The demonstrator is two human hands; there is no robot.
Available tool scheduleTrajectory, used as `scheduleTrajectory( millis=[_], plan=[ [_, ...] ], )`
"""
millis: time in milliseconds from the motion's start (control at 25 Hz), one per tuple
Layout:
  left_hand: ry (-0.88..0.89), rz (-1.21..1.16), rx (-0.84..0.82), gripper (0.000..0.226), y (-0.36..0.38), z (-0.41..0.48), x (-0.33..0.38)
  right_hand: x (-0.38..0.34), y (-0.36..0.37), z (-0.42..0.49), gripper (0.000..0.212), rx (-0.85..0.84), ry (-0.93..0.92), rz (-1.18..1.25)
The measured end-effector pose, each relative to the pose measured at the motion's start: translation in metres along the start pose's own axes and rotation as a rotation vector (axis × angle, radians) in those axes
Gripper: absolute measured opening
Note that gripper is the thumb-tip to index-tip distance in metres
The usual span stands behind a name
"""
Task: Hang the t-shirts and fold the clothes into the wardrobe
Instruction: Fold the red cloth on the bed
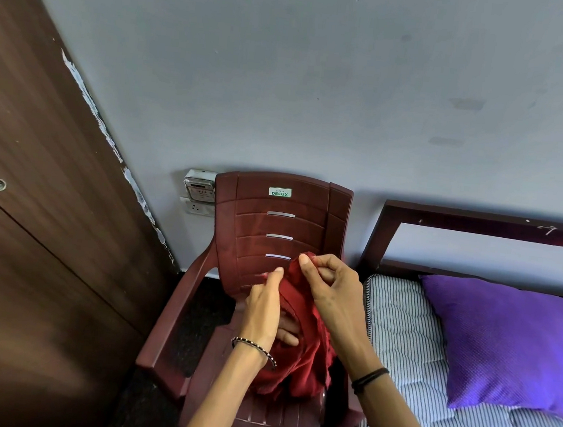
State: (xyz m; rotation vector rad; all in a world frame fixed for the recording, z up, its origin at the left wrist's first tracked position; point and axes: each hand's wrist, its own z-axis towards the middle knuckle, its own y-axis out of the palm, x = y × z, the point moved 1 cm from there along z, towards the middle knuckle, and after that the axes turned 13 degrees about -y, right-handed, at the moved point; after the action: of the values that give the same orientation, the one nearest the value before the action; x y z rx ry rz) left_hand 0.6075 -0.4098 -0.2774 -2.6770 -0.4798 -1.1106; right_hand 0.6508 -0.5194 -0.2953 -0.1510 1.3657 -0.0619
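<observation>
Above chair (278, 227) | left hand (262, 311), right hand (331, 294) pinch red garment (307, 363) top edge | bed (410, 329) beside

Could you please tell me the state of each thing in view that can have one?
Maroon plastic armchair: upright, against the grey wall.
Red cloth garment: bunched, unfolded, held up over the armchair.
Left hand: pinching the garment's top edge.
Right hand: pinching the garment's top edge.
Brown wooden wardrobe doors: apparently shut.
Purple pillow: lying on the striped mattress.
</observation>
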Motion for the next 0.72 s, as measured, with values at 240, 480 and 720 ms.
scheduleTrajectory(
  millis=[240, 480, 720],
  plan=[
    [-0.048, -0.102, -0.053, 0.035, -0.001, -0.008, -0.002, -0.013, 0.000, -0.006, 0.020, -0.019, -0.096, -0.114],
    [-0.072, -0.051, -0.076, 0.054, 0.000, 0.000, -0.009, -0.012, 0.001, -0.011, 0.012, -0.231, -0.212, -0.133],
    [-0.107, -0.048, -0.065, 0.052, -0.007, 0.011, -0.007, -0.009, -0.010, -0.010, 0.024, -0.541, -0.237, -0.208]
  ],
)
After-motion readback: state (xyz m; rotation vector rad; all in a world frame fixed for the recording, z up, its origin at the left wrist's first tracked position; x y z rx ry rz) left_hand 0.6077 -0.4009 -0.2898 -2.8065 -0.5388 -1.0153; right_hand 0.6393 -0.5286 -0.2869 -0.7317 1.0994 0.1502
